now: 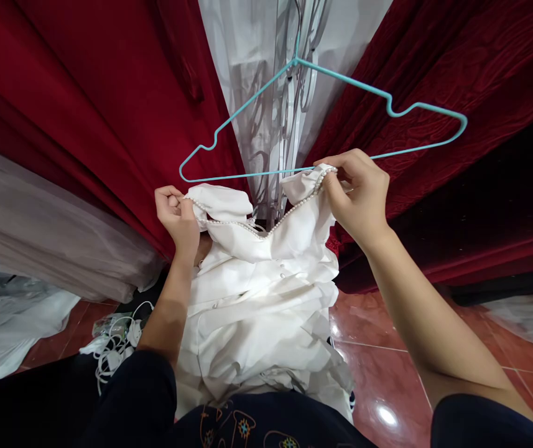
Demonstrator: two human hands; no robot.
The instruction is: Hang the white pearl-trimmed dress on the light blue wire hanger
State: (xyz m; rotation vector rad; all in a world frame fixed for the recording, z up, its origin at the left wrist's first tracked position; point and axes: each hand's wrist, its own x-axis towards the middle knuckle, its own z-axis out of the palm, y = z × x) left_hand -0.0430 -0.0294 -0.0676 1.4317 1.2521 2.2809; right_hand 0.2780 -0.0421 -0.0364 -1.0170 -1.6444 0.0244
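A white dress [266, 298] with a pearl-beaded neckline hangs down in front of me, its fabric gathered in folds over my lap. My left hand [175, 214] is closed on the beaded edge at the dress's left shoulder. At the opposite shoulder, my right hand [357, 193] pinches the beaded edge between thumb and fingers. Just above the dress hangs a light-blue hanger [350, 81], with no garment on it. Its bottom bar passes behind my right fingers; whether they touch it I cannot tell.
Dark red curtains [107, 93] hang on both sides, with a white metal stand [289, 106] between them. Pale sheer fabric [61, 224] drapes at the left. Tangled white cables [117, 348] lie low on the left, and red tiles [378, 361] cover the floor.
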